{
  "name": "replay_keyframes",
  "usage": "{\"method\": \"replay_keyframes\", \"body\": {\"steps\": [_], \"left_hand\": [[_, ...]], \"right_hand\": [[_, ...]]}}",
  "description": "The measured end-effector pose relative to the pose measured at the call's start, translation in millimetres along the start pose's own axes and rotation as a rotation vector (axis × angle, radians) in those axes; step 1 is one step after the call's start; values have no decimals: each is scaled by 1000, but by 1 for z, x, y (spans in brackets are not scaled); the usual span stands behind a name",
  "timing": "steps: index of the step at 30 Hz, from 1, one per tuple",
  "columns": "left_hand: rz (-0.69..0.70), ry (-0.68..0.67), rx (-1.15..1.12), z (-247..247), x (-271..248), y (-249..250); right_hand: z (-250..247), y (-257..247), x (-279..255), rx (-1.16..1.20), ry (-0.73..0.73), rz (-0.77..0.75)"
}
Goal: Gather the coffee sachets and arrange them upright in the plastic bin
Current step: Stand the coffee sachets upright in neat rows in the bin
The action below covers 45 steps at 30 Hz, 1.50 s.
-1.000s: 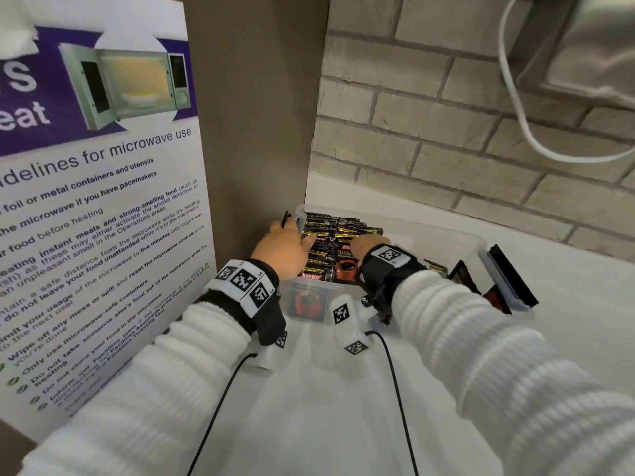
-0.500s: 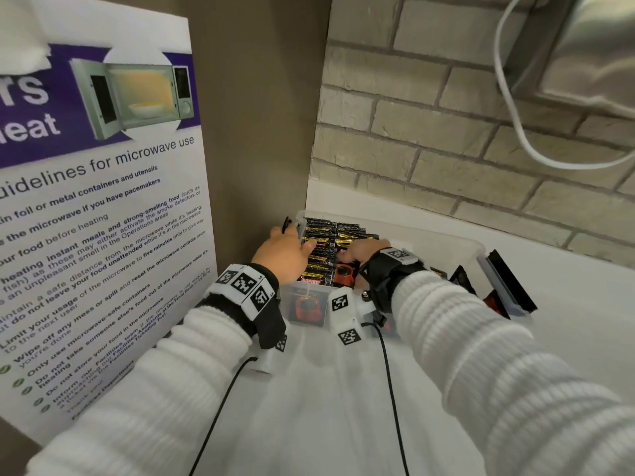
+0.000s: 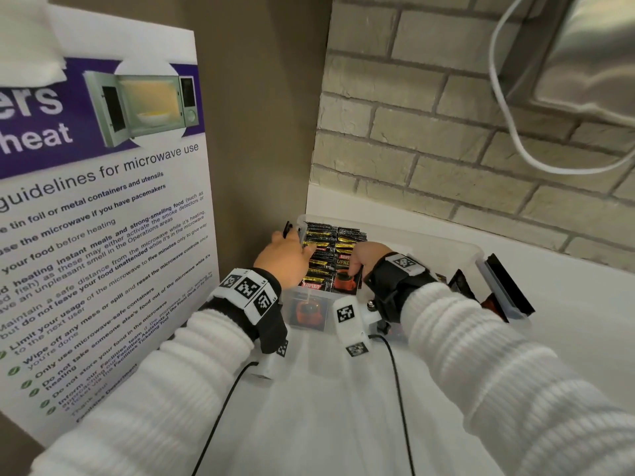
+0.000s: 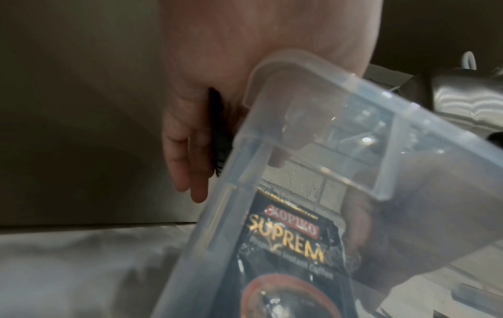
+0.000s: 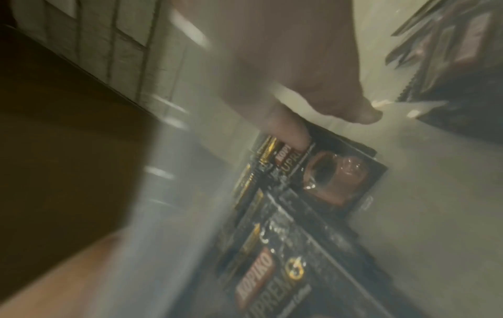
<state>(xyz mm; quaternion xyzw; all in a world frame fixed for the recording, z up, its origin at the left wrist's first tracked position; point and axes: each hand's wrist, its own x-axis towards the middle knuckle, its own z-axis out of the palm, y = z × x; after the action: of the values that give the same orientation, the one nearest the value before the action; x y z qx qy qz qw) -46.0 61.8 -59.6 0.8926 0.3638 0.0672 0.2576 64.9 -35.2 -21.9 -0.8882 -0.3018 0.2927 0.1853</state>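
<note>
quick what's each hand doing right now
Left hand: fingers grip the plastic bin at its rim.
Right hand: fingers pinch a coffee sachet.

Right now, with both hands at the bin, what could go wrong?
The right hand pinches the front sachet; pushing it down might tip the upright sachets behind it. The left hand holds the plastic bin only at its corner, so the bin could slide. More sachets lie outside the bin and could be missed.
</note>
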Motion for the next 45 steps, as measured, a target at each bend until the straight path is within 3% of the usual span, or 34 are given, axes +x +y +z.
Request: {"method": "replay_keyframes", "body": {"steps": [5,8,10,12,16,19,25,32,36,41,43,45], "left_hand": [[-8,16,-8,3,4,-2],[-4,27,-16,5,6,-2],[5,35,-15,5,8,-2],[11,43,-5,5,8,-1],[11,50,6,7,8,0],[2,59,4,9,10,-1],[-26,55,22,10,11,-2],[-28,60,31,9,9,1],[-27,59,15,8,7,0],[-3,79,137,1,-3,10],[159,139,10,-5,-8,22],[309,17,-337,-13,-15,42]], "right_hand": [[-40,41,-22,-275,117,-63],[-75,61,-22,-8,182,39],[-92,67,-24,-8,199,33],[-97,71,-23,-132,124,-67],[-71,66,-22,-592,-250,-96],[-57,53,-11,-653,-414,-64],[-27,47,-2,-852,-529,-18],[-26,44,-12,-1139,-531,-183],[-55,44,-25,-1015,-331,-251],[-101,51,-46,-465,-7,-361],[-106,47,-54,-271,45,-404],[-106,41,-58,-122,27,-454]]}}
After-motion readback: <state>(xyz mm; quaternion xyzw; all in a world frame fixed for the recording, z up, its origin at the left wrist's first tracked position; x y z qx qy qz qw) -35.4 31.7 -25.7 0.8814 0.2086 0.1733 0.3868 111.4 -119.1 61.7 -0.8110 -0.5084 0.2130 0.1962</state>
